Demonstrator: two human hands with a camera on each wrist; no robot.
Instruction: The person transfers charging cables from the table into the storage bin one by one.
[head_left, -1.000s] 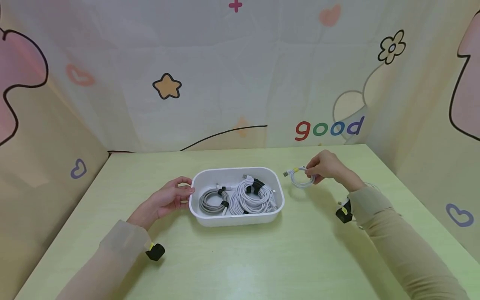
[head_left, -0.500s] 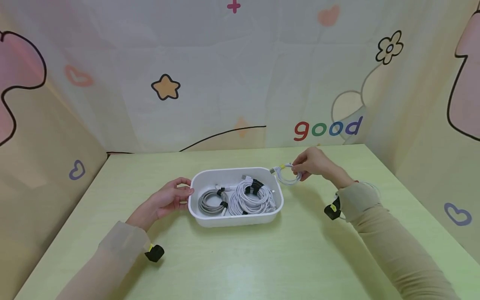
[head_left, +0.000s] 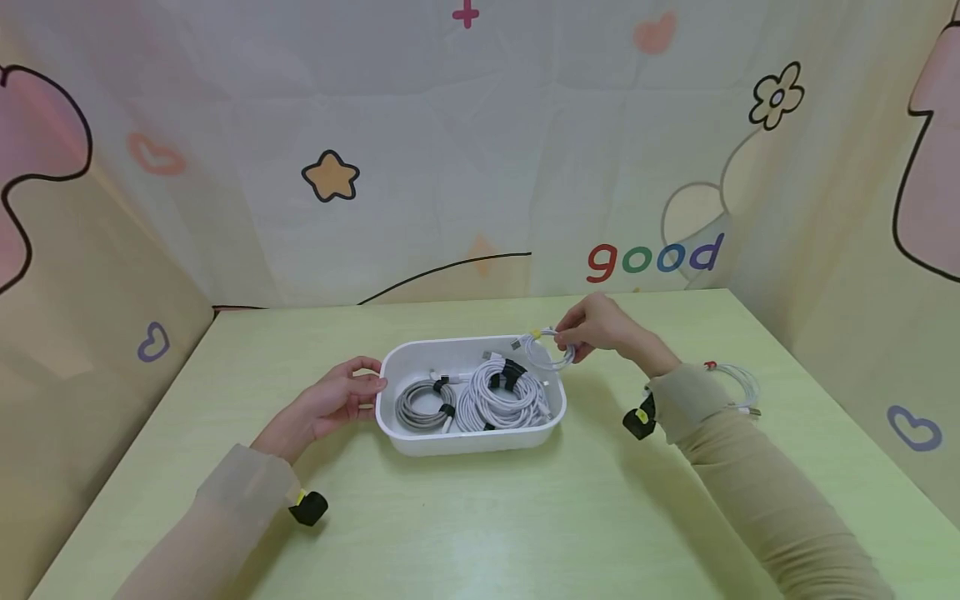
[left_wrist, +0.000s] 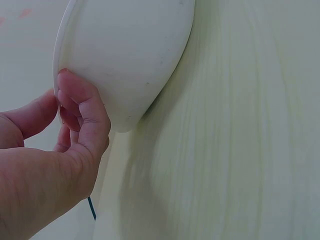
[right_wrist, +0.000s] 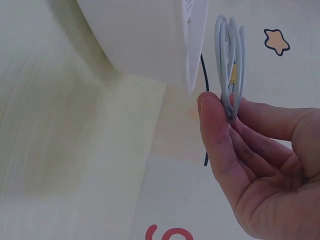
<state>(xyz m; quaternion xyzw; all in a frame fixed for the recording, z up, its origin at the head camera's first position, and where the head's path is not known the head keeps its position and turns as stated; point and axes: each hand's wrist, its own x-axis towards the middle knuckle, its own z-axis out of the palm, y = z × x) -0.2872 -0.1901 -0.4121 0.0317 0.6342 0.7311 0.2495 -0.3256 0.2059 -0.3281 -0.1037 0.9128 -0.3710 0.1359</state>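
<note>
In the head view a white plastic storage box (head_left: pixel 471 444) stands mid-table. My left hand (head_left: pixel 341 398) is at its left end; the left wrist view has the thumb and curled fingers gripping the box's edge. A coiled white USB cable (head_left: pixel 561 364) with a yellow tie hangs from my right hand (head_left: pixel 606 332), pinched between thumb and fingers. This coil is over the box's back right corner, its plug pointing left. Inside the box lie a grey coiled cable (head_left: pixel 405 410) with black ties and several white coiled cables (head_left: pixel 495 408) with black straps.
Another white coiled cable (head_left: pixel 742 383) with a red tie lies on the table (head_left: pixel 480 525), right of my right sleeve and partly hidden by it. A printed cloth backdrop (head_left: pixel 420 167) rises behind the table and at both sides.
My right hand has carried the white USB cable leftward, from beside the box to over its back right corner. More of the red-tied coil now shows. My left hand stays on the box.
</note>
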